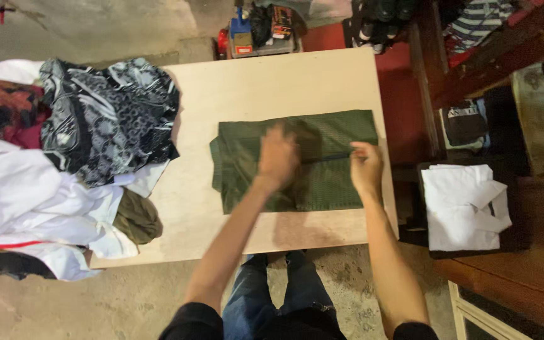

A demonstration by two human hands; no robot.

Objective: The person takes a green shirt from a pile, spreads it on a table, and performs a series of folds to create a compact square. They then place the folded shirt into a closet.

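A dark green garment (322,135) lies folded flat on the pale wooden table (247,88). My left hand (277,155) rests palm down on the middle of it, blurred, fingers spread. My right hand (366,165) pinches the cloth near the garment's right edge, fingers curled over a fold line.
A heap of clothes covers the table's left end: a black-and-white patterned piece (105,116), white garments (26,195), a red dark one (1,110) and an olive piece (136,217). A folded white shirt (464,208) lies on a dark surface at right. Boxes and clutter stand behind the table.
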